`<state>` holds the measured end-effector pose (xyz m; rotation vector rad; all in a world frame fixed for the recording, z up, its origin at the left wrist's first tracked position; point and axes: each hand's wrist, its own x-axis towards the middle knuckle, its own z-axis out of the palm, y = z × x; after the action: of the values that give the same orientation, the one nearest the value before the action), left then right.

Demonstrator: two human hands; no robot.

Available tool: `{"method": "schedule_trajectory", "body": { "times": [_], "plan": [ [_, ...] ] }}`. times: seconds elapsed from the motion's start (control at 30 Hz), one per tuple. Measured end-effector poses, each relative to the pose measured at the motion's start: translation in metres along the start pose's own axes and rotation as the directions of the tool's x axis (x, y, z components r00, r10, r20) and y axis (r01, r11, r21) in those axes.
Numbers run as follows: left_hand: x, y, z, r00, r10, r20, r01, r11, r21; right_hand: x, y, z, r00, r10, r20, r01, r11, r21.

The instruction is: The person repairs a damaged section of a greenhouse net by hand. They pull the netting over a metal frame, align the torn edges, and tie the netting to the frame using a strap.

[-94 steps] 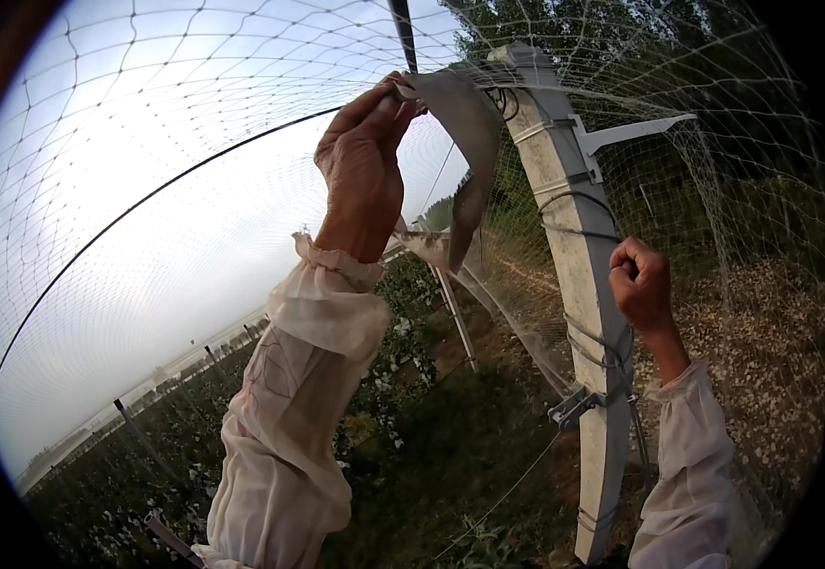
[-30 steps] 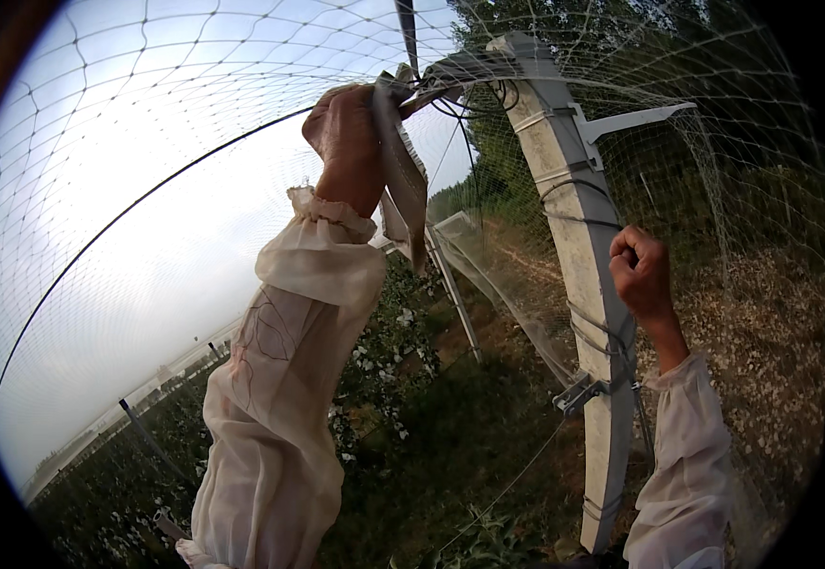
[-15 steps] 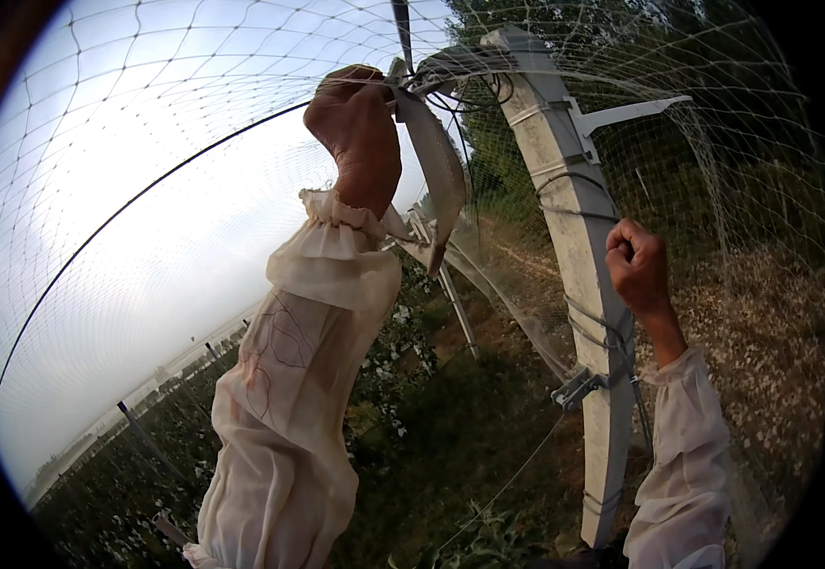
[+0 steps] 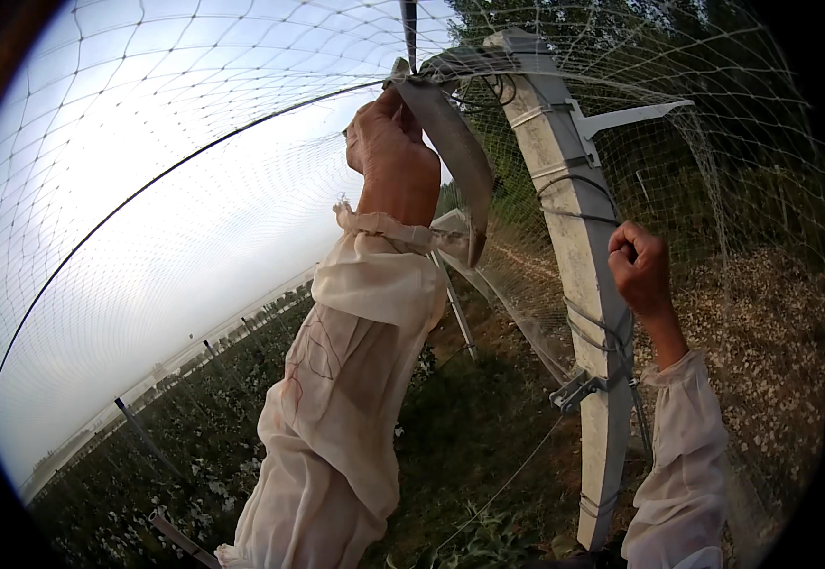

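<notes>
My left hand [image 4: 393, 161] is raised to the dark cable [image 4: 213, 147] that runs under the netting. Its fingers are closed at the upper end of a grey fabric strip [image 4: 458, 142], just below where the strip is looped at the cable. The strip's loose end hangs down to the right of my wrist. My right hand [image 4: 640, 266] is curled into a fist beside the concrete post [image 4: 574, 228], and whatever it may hold is hidden by the fingers. Pale loose sleeves cover both forearms.
White netting [image 4: 147, 57] stretches overhead and down the right side. Wires wrap the post, which carries a white bracket [image 4: 635, 116] and a metal clamp [image 4: 575, 391]. A thin wire [image 4: 507, 484] slants down from the clamp. Rows of plants [image 4: 175, 436] lie at the left.
My left hand has come down and to the right, its wrist turning so that the fingers show. The hanging strip has swung right. My right hand has hardly moved.
</notes>
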<state>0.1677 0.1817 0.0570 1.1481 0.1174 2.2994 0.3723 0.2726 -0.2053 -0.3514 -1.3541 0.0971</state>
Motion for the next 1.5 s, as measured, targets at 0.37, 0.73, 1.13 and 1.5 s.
{"method": "schedule_trajectory", "body": {
  "times": [0.37, 0.73, 1.13, 1.5],
  "plan": [
    [0.041, 0.0, 0.004, 0.68, 0.436, 0.589, -0.726, 0.515, 0.457, -0.005, 0.006, -0.01, 1.0, 0.019, -0.002, -0.02, 0.999, -0.046],
    [-0.004, 0.044, 0.012, 0.784, 0.277, 0.556, -0.584, 0.632, 0.509, -0.001, 0.001, -0.006, 0.999, -0.041, -0.002, 0.041, 0.996, -0.074],
    [0.014, 0.055, -0.002, 0.398, 0.122, 0.909, -0.916, -0.012, 0.402, -0.007, 0.003, -0.006, 0.999, -0.018, -0.046, 0.014, 0.995, -0.097],
    [0.007, 0.084, -0.023, 0.493, -0.069, 0.867, -0.846, -0.273, 0.459, -0.005, 0.006, -0.014, 1.0, -0.01, -0.027, 0.008, 0.997, -0.076]
  ]
}}
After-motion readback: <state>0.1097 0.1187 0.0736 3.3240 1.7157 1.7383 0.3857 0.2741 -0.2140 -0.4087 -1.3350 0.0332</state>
